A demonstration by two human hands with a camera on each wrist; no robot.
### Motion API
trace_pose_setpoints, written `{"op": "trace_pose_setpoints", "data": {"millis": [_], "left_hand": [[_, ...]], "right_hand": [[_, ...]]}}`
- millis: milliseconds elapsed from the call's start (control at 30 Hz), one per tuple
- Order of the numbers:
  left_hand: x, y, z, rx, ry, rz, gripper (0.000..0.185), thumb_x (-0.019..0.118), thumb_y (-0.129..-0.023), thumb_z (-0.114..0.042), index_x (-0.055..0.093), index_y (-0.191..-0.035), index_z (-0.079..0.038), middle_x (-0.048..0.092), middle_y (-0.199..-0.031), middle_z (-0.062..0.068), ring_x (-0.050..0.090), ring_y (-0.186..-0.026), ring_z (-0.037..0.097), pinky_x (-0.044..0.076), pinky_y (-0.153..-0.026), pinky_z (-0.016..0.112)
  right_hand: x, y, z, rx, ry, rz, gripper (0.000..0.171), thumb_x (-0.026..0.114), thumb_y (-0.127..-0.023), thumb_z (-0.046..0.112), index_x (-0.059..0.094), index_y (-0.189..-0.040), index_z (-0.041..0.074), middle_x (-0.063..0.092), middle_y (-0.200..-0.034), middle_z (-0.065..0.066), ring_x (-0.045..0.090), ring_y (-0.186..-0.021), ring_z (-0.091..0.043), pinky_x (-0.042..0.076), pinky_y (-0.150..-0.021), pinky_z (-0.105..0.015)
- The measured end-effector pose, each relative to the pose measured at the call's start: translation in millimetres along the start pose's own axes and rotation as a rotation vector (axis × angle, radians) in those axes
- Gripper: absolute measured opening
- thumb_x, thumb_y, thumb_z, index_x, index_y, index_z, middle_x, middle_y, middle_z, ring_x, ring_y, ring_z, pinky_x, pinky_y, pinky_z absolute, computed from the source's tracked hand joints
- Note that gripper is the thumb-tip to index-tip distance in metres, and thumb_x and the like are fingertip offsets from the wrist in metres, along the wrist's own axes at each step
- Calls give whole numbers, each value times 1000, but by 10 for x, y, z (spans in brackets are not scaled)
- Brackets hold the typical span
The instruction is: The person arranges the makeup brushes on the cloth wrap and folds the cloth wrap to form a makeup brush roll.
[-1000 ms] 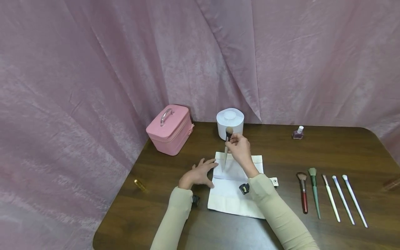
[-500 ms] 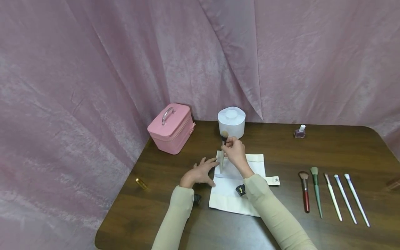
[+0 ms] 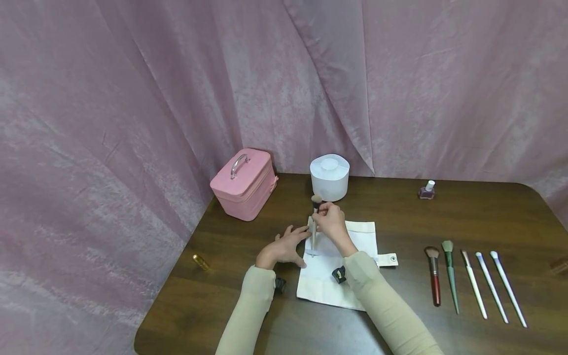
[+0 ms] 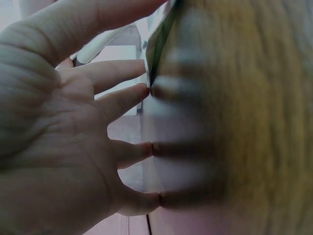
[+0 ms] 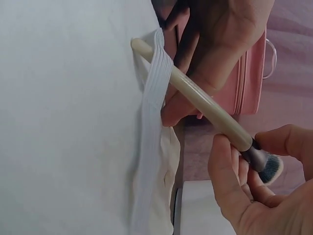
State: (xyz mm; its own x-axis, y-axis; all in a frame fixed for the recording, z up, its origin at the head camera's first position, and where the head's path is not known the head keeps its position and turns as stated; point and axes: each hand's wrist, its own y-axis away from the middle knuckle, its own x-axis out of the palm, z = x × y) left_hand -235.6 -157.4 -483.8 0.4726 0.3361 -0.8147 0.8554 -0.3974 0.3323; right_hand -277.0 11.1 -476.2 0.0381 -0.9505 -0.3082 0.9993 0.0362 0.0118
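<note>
Head view: dark wood-grain worktop [image 3: 443, 217] w/ flat white cloth roll [image 3: 361, 234]. Left hand [image 3: 281, 246], fingers spread flat, pins its edge. Right hand [image 3: 330, 224] pinches cream-handled brush [image 3: 314, 228] near ferrule, tail poked under ribbed elastic band [image 5: 151, 93]. Step looks like slotting; next needs straight push deeper.

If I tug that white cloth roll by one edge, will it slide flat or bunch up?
The cloth roll probably bunches: the right wrist view shows it creased and its elastic band lifted by the brush. It looks thin and light, so it may drag easily. The left hand resting at its edge may keep that side in place.
</note>
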Motion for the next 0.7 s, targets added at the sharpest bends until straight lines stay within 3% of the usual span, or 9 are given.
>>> {"op": "trace_pose_setpoints", "data": {"millis": [300, 533, 700], "left_hand": [[-6, -9, 7, -4, 0, -2, 89, 89, -79, -20, 43, -155, -17, 25, -166, 4, 8, -153, 40, 13, -113, 71], [20, 19, 13, -11, 25, -7, 90, 90, -78, -20, 44, -155, -17, 26, -165, 4, 8, -153, 40, 13, -113, 70], [10, 13, 20, -11, 28, -6, 90, 90, -78, -20, 44, -155, -16, 26, -165, 4, 8, -153, 40, 13, -113, 70]], "right_hand": [[28, 41, -17, 59, 41, 26, 20, 67, -91, 10, 63, -103, -5, 64, -86, -12, 66, -63, -18, 57, -56, -28], [31, 83, -68, 102, 92, 22, 14, 67, -88, 13, 60, -83, 2, 64, -74, -8, 65, -56, -16, 55, -53, -27], [33, 79, -67, 134, 102, 43, 15, 68, -86, 11, 59, -77, 4, 63, -69, -6, 65, -53, -16, 55, -51, -26]]}}
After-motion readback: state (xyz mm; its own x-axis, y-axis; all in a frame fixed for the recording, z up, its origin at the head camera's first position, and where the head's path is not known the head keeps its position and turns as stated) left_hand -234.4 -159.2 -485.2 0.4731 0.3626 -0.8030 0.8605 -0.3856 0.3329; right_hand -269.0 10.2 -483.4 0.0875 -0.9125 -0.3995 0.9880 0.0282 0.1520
